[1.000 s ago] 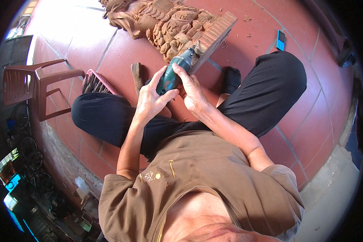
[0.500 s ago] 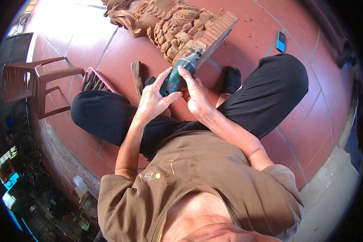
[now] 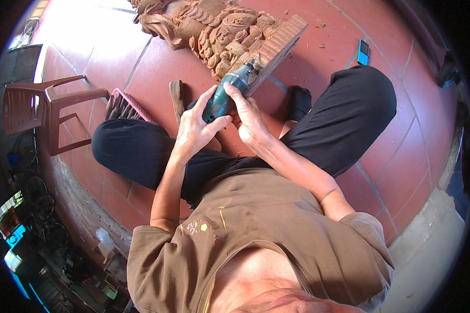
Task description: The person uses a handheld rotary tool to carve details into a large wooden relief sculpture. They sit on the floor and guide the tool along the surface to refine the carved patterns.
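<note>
A dark green die grinder point(image 3: 223, 100) with a grey metal nose lies between my two hands. My left hand point(image 3: 196, 125) wraps its body from the left, with the thumb across the rear end. On the other side my right hand point(image 3: 248, 117) grips it, thumb along the top and the other fingers mostly hidden underneath. The tool's tip points up and right, at the near lower corner of a carved wooden sculpture point(image 3: 230, 39) lying on its side. Whether the bit touches the wood is too small to tell. The sculpture's ridged base point(image 3: 282, 44) faces right.
My crossed legs in black trousers flank the tool. To the left are a brown plastic chair point(image 3: 62, 96), a pink basket point(image 3: 136, 106) of carving tools and a wooden mallet-like stick point(image 3: 177, 99). A blue phone point(image 3: 363, 52) and wood chips lie on the red tiles point(image 3: 402, 135).
Both hands and the grinder have shifted slightly left and up along the sculpture's edge. The sculpture and the things around it look the same.
</note>
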Demonstrator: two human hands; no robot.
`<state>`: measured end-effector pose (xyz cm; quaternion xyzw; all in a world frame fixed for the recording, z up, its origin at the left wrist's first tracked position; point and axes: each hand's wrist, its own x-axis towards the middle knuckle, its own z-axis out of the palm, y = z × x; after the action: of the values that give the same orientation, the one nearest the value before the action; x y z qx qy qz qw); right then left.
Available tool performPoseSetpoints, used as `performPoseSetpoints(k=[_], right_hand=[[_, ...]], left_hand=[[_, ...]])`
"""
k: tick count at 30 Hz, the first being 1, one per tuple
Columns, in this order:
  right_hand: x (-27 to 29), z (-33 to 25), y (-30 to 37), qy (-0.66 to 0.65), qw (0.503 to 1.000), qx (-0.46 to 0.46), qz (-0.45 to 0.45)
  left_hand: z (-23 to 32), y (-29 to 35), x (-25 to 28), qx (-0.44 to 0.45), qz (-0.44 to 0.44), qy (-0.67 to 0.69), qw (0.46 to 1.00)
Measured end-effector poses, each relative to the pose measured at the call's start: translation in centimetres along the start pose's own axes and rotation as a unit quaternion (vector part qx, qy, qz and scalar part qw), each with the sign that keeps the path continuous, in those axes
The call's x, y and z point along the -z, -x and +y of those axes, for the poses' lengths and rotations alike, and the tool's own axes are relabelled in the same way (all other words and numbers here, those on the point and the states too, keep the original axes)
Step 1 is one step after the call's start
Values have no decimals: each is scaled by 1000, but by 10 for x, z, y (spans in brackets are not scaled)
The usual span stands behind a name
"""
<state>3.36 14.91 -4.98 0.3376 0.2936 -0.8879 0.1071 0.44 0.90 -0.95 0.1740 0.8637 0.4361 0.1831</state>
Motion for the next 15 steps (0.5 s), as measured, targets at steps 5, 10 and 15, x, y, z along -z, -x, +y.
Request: performPoseSetpoints(k=[5,10,15], right_hand=[[1,2,-6,-16,1000,8,1],[0,1,-5,-21,999,27,-14],[2,0,0,-27,1000,8,-13]], left_hand=[[4,-1,0,22,-7,5,1000],[6,1,-1,18,4,6,1000],[5,0,0,12,-8,9,1000]])
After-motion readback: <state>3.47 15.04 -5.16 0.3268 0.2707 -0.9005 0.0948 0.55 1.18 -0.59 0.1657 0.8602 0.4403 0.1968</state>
